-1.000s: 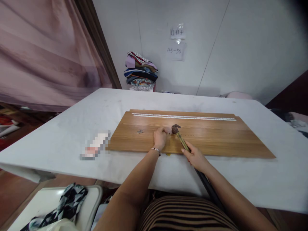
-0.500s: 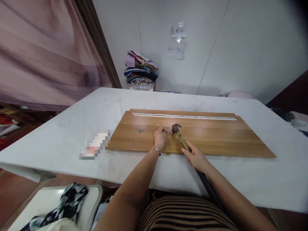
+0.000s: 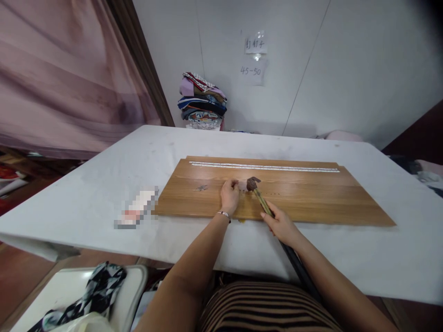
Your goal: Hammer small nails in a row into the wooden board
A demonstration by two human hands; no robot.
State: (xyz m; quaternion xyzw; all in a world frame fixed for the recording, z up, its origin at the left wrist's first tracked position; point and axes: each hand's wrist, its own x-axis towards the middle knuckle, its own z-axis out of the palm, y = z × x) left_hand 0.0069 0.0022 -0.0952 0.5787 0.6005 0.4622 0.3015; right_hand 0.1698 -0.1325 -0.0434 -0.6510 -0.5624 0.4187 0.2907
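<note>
My right hand (image 3: 282, 224) is wrapped around the handle of a hammer (image 3: 262, 201), which has a greenish upper shaft, a long dark lower end and a rusty brown head. That head hovers at or just over the middle of a wooden board (image 3: 321, 196); contact cannot be made out. Just left of it, my left hand (image 3: 230, 196) rests on the board with thumb and fingers pinched together. What they grip is hidden or too small to name. A pale patch shows between the fingertips and the hammer head. Several loose nails (image 3: 200, 187) lie on the board's left part.
Two white printed strips (image 3: 265, 167) run along the board's far side. A row of small dark dots (image 3: 274, 193) marks its middle. The board lies on a white-covered table (image 3: 104, 184), with a blurred-out item (image 3: 138, 207) at left. Folded cloths (image 3: 203, 101) are stacked behind.
</note>
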